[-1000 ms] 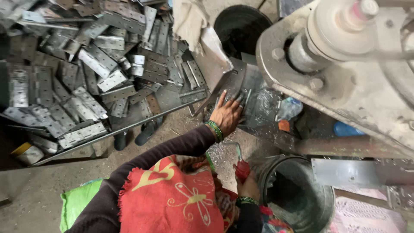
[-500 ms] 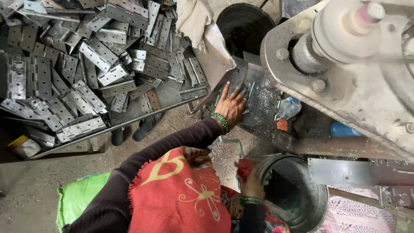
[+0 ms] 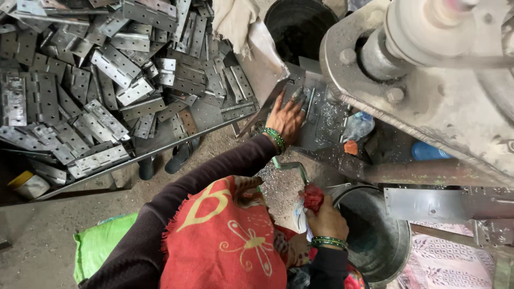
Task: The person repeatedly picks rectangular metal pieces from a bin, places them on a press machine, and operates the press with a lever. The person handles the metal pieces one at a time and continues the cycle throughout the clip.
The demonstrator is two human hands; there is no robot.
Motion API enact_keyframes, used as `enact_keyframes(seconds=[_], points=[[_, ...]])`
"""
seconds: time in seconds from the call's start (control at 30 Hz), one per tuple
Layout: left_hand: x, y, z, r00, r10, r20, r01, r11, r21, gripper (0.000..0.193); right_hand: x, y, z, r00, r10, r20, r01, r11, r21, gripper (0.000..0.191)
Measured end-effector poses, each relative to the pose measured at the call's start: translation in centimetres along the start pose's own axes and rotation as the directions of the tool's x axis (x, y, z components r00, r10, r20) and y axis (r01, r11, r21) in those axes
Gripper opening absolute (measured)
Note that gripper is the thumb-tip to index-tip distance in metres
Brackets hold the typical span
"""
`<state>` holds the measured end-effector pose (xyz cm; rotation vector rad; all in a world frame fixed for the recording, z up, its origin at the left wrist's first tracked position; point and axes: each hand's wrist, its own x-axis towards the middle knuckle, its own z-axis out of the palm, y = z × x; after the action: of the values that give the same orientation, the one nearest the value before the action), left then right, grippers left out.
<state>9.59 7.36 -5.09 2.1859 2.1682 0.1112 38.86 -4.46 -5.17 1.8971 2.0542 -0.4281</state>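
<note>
Under the spread fingers of the left hand, a flat grey metal plate on the press bed is now touched further forward than a second ago. A red cloth bundle is pinched by the right hand, beside the round steel bucket.

Left hand fingertips lost among plates on press bed; what it touches unclear. Right hand palm hidden; red rag covers what it clutches. Hinge pile cut by left and top edges. Machine cropped right. Bucket partly behind bar.
</note>
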Motion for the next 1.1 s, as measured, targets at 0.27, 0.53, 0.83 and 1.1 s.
enact_keyframes(seconds=[0.27,0.53,0.83,1.1], points=[[-1.3,0.3,-0.6,0.997,0.048,0.066,-0.055,0.993,0.101,0.056,1.1,-1.0,9.3,0.993,0.111,0.029,-0.114,0.972,0.204,0.069],[-1.9,0.2,1.0,0.996,0.082,-0.021,-0.080,0.993,0.081,0.052,0.7,0.0,1.2,0.999,-0.038,0.026,0.037,0.998,0.060,0.073],[0.8,-0.5,0.6,0.994,0.026,-0.103,-0.026,1.000,0.005,0.052,0.6,-1.1,8.0,0.998,0.060,-0.013,-0.054,0.956,0.289,0.075],[-3.2,0.2,0.1,0.992,0.125,0.022,-0.126,0.989,0.072,0.048,1.0,1.0,7.6,0.996,-0.079,-0.051,0.091,0.944,0.316,0.073]])
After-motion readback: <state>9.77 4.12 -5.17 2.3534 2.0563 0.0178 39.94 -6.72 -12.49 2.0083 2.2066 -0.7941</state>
